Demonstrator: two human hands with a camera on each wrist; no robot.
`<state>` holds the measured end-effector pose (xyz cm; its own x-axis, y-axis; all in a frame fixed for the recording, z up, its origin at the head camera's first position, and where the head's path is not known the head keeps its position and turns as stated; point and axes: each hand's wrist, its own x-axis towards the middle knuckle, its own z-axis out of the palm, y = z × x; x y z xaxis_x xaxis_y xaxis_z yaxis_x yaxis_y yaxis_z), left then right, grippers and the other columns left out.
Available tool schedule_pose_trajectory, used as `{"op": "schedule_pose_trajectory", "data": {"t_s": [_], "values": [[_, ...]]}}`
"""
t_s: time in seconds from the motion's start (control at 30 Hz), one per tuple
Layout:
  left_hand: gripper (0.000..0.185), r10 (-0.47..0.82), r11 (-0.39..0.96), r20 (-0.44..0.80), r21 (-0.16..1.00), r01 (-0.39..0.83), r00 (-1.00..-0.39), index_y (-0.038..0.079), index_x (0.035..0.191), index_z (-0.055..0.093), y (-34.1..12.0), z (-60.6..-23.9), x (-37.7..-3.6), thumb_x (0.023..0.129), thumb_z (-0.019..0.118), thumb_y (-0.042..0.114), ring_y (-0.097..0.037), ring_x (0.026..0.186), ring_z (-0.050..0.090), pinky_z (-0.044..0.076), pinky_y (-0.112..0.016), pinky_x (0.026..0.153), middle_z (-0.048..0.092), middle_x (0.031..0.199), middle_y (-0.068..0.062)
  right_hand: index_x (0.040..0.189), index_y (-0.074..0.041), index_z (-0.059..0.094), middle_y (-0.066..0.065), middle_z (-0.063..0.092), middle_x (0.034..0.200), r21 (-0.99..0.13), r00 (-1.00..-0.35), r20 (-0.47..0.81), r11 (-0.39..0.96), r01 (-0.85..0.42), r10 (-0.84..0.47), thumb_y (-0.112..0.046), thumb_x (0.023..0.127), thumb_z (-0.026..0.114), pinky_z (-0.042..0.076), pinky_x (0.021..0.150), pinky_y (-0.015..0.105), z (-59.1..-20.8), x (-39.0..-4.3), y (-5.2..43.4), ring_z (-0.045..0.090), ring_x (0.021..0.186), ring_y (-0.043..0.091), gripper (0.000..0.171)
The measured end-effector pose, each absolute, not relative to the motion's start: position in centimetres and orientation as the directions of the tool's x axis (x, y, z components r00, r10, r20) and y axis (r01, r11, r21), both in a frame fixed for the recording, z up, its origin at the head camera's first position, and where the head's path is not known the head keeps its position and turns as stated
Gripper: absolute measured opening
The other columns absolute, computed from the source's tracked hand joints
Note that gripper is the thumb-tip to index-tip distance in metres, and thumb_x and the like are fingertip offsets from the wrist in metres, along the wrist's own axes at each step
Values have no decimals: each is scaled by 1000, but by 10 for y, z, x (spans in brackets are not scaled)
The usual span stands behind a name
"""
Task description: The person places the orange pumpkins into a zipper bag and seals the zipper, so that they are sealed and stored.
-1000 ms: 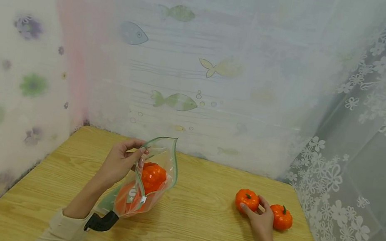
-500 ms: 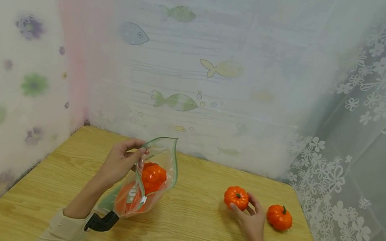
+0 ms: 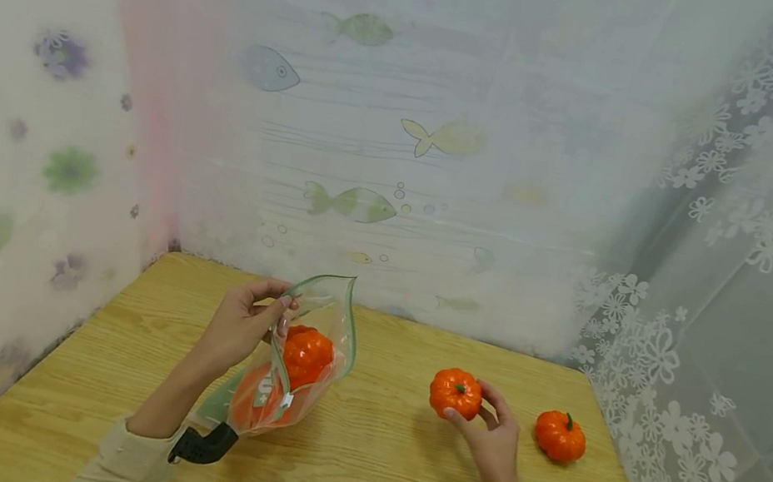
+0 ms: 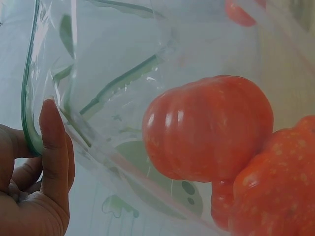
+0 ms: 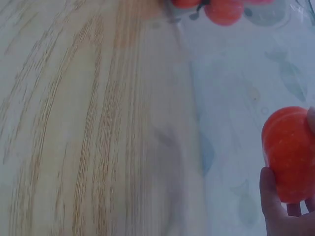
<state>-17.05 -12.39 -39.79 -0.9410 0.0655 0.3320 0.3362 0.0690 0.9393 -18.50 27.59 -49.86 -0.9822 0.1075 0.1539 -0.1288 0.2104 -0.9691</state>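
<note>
My left hand [image 3: 242, 326] pinches the green-edged rim of a clear zip bag [image 3: 349, 328], whose mouth gapes toward the upper right. Inside the bag lie several small orange pumpkins [image 3: 307, 357]; in the left wrist view one pumpkin [image 4: 206, 129] presses against others through the plastic. To the right, my right hand [image 3: 493, 442] grips another orange pumpkin [image 3: 456, 394] with a green stem, thumb on the near side and fingers behind. The right wrist view shows this pumpkin [image 5: 288, 153] between thumb and fingers at its right edge.
One more orange pumpkin [image 3: 560, 436] sits on the wooden table [image 3: 367, 457], right of my right hand. A curtain with fish prints [image 3: 427, 222] hangs behind the table's back edge. Flowered curtains flank both sides.
My right hand has carried its pumpkin leftward, away from the pumpkin at the right and closer to the bag. The left hand and bag stay in place.
</note>
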Motion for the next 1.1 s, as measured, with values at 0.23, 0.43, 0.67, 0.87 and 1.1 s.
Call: {"op": "schedule_pose_trajectory", "data": {"t_s": [0.23, 0.43, 0.67, 0.87, 1.1], "values": [[27, 59, 60, 320, 944, 323, -946, -10, 122, 60, -123, -397, -170, 108, 52, 12, -8, 63, 62, 59, -27, 59, 65, 98, -3, 143, -5, 54, 11, 49, 142, -961, -975, 217, 188, -204, 52, 0, 82, 83, 60, 81, 22, -493, -178, 263, 59, 112, 4, 68], [26, 61, 45, 325, 943, 328, -944, -9, 121, 61, -124, -397, -171, 108, 52, 11, -8, 63, 62, 59, -27, 59, 65, 97, -2, 144, -3, 52, 11, 47, 141, -967, -974, 227, 118, -226, -9, 3, 82, 82, 60, 83, 25, -491, -173, 249, 60, 112, 10, 70], [26, 64, 38, 331, 942, 334, -941, -10, 121, 60, -124, -397, -170, 108, 52, 10, -8, 63, 62, 59, -27, 59, 65, 97, -2, 144, -6, 52, 9, 46, 142, -977, -975, 209, 28, -211, -70, 5, 81, 82, 61, 85, 31, -483, -168, 234, 61, 115, 14, 71], [26, 56, 60, 330, 941, 333, -942, -8, 122, 61, -124, -395, -169, 108, 51, 10, -8, 63, 62, 59, -27, 59, 65, 98, -3, 146, -3, 50, 10, 44, 143, -975, -966, 224, -30, -222, -127, 7, 81, 81, 61, 87, 32, -472, -162, 223, 61, 117, 15, 73], [26, 55, 76, 332, 939, 335, -942, -7, 124, 61, -124, -395, -170, 108, 50, 12, -9, 63, 63, 59, -28, 60, 65, 102, -7, 146, 1, 48, 8, 48, 139, -962, -944, 269, -100, -254, -191, 8, 82, 79, 60, 90, 32, -460, -151, 205, 61, 120, 17, 71]]}}
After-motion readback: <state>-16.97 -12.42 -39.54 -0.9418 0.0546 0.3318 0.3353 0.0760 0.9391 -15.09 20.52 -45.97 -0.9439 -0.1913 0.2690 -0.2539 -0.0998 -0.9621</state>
